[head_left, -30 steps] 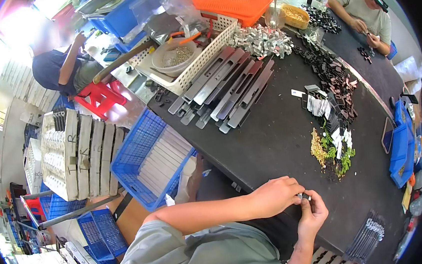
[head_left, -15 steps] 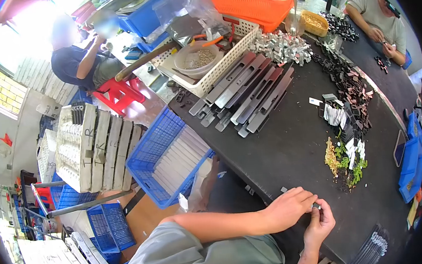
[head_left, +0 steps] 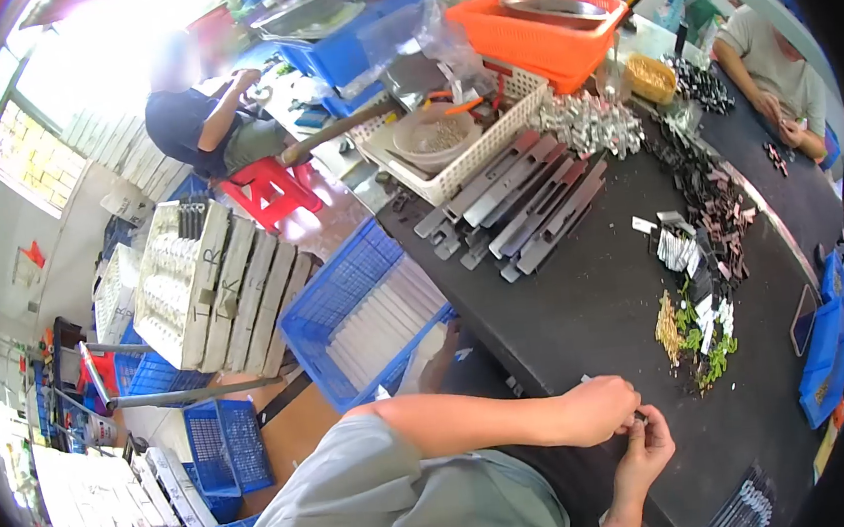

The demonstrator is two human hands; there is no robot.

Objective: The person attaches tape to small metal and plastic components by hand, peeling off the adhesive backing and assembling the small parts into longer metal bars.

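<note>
My left hand (head_left: 601,410) reaches in from the left, its fingers curled and meeting my right hand above the edge of the dark worktable (head_left: 558,322). Between thumb and fingers, my right hand (head_left: 647,448) pinches a small dark piece (head_left: 641,417); its exact kind is too small to make out. The left fingertips are partly hidden beside that piece, so I cannot tell what they grip. Near the hands on the tabletop lie small gold-coloured parts (head_left: 667,330), green pieces (head_left: 719,358) and white strips (head_left: 706,317).
Long grey metal channels (head_left: 527,204) lie beside a cream basket (head_left: 430,184) of tools. Silver (head_left: 591,126) and black parts (head_left: 700,174) are heaped behind. A blue crate (head_left: 346,310) stands left of the table. Two people sit nearby, one (head_left: 773,82) across the table.
The view has shifted, so the surroundings appear further right and lower. My left hand has closed into a tighter curl. Both hands stay together at the small piece.
</note>
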